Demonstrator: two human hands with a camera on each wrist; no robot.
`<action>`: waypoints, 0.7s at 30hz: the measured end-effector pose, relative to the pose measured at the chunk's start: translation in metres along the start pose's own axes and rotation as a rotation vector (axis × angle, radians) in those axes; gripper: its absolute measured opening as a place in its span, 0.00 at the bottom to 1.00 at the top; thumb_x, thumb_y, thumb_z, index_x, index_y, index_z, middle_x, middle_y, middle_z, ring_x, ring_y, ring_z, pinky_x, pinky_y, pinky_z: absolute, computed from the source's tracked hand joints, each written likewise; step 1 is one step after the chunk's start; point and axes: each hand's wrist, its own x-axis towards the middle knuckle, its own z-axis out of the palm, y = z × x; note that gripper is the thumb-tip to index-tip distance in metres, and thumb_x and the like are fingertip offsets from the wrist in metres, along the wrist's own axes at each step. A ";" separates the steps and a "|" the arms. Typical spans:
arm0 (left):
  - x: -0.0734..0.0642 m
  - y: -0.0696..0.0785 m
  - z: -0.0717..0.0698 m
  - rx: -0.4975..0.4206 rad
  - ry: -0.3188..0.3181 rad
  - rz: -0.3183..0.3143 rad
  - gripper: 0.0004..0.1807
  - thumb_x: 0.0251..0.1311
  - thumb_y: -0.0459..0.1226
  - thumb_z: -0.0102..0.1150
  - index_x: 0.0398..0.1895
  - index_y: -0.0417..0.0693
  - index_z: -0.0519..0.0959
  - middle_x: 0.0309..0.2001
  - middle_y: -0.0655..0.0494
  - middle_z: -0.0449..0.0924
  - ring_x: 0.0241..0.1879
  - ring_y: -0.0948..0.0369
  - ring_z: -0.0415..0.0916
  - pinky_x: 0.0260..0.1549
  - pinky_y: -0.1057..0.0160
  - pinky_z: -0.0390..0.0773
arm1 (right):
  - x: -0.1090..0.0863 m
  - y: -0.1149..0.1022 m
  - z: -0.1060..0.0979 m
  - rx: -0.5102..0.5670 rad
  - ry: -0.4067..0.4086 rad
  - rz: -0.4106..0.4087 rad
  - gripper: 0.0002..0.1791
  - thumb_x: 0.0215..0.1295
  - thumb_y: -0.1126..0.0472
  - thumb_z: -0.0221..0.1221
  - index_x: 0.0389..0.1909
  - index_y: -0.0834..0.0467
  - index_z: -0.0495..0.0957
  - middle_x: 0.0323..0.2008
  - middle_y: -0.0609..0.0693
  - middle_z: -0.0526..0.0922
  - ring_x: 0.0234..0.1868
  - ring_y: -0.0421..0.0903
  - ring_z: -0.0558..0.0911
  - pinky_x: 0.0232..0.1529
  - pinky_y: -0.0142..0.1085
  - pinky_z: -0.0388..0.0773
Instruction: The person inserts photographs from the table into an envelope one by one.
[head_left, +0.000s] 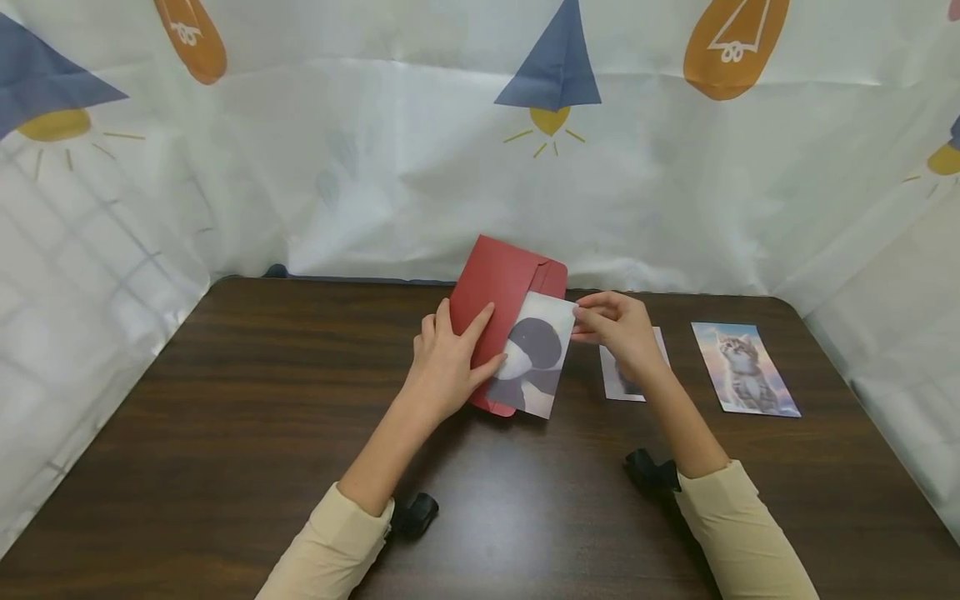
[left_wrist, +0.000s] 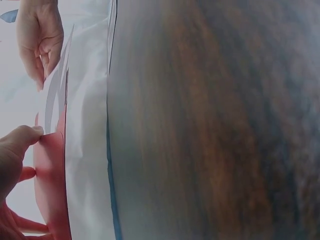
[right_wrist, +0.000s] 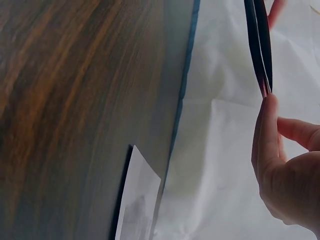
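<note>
My left hand (head_left: 444,362) grips a red envelope (head_left: 501,279), fingers spread across its face and thumb at the near edge of a photo card. In the left wrist view the envelope (left_wrist: 50,175) stands nearly edge-on, the thumb along its rim. The photo card (head_left: 542,346), printed with a dark rounded shape on pale grey, lies partly inside the envelope's mouth and sticks out to the right. Its upper right corner is pinched between the thumb and fingers of my right hand (head_left: 618,327). The right wrist view shows that hand (right_wrist: 287,165) with the fingertips on the thin edge.
A second photo card (head_left: 621,385) lies under the right forearm, partly hidden. Further right a kitten picture card (head_left: 746,369) lies flat on the dark wooden table (head_left: 225,433). A white printed curtain (head_left: 360,183) hangs along the back edge. Black wrist cameras sit at both cuffs.
</note>
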 end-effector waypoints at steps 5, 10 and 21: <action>0.000 0.003 0.001 -0.001 -0.004 0.000 0.40 0.69 0.52 0.67 0.81 0.55 0.67 0.75 0.26 0.57 0.65 0.33 0.64 0.57 0.35 0.76 | -0.001 -0.001 0.001 0.011 -0.003 0.010 0.17 0.75 0.68 0.61 0.56 0.78 0.74 0.34 0.45 0.86 0.30 0.38 0.88 0.42 0.37 0.88; -0.001 0.005 0.002 0.000 0.002 0.004 0.40 0.69 0.52 0.67 0.81 0.55 0.67 0.75 0.26 0.57 0.65 0.33 0.63 0.57 0.35 0.75 | -0.001 0.000 0.003 0.009 -0.008 0.001 0.17 0.76 0.68 0.61 0.57 0.77 0.75 0.33 0.44 0.86 0.30 0.38 0.88 0.41 0.36 0.88; -0.002 0.009 0.006 -0.024 0.015 0.014 0.39 0.68 0.51 0.68 0.80 0.55 0.68 0.76 0.25 0.56 0.66 0.32 0.62 0.58 0.34 0.74 | -0.003 0.000 0.007 0.060 -0.003 -0.026 0.16 0.74 0.71 0.61 0.54 0.79 0.75 0.31 0.46 0.85 0.29 0.39 0.88 0.39 0.36 0.88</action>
